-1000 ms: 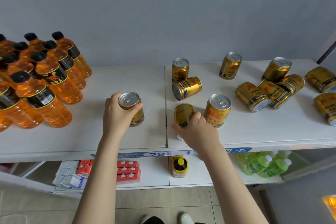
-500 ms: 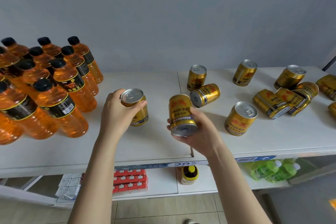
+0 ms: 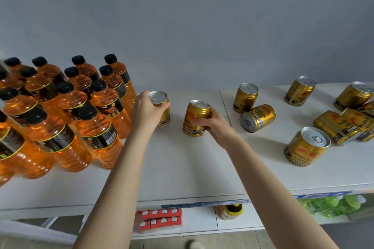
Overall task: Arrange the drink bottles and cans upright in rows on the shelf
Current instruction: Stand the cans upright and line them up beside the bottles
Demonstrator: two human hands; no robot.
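Gold aluminium is guiding my judgement here: these cans are probably light, stiff-walled and slick, likely to dent under a hard squeeze and to roll once tipped, so I am favouring a hold round the mid-wall rather than the rim. My left grip is curling round the upper wall of the left can, which is appearing to stand upright on the shelf just beside the bottles. My right grip is wrapping the right can from its right side, fingers round the label. That can is leaning slightly, lid up, near the left can, and I cannot tell whether its base is touching down. Both forearms are reaching forward and up from below, the left hand arching over its can, the right coming in from the side. Loose cans are lying and standing scattered to the right.
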